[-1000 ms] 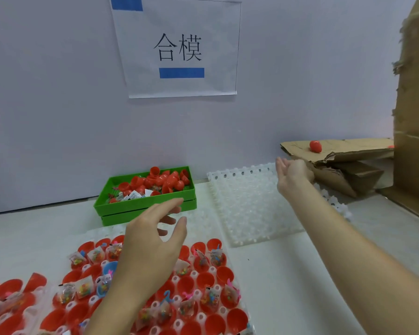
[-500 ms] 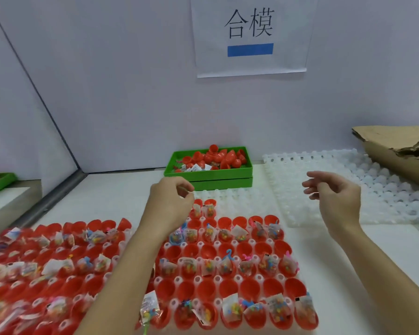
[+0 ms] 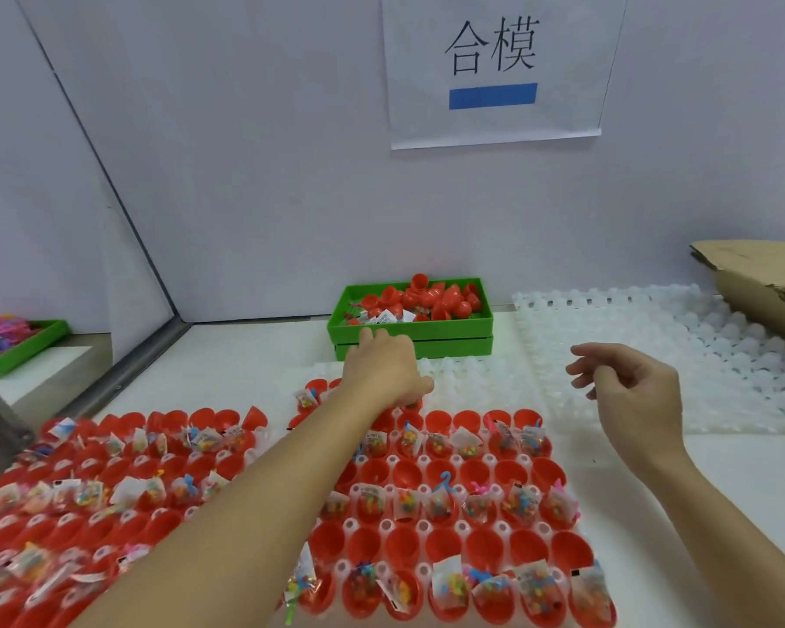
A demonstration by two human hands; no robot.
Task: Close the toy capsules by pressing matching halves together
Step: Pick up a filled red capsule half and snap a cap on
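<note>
Currently, head view only. Left hand reaches forward over the far edge of the near white tray, back of hand toward the camera, just short of the green bin. Its fingertips are hidden behind the hand, so I cannot tell whether it holds anything. Right hand hovers above the table, between the near tray and the empty white tray, fingers loosely curled, holding nothing.

Red capsule halves sit open side up in the near tray's cells (many carry small toy packets, some are bare). A second tray of red halves lies just beside it on the left, blurred. Loose red capsule halves are heaped in the green bin by the wall. Cardboard lies at far right; a paper sign hangs on the wall.
</note>
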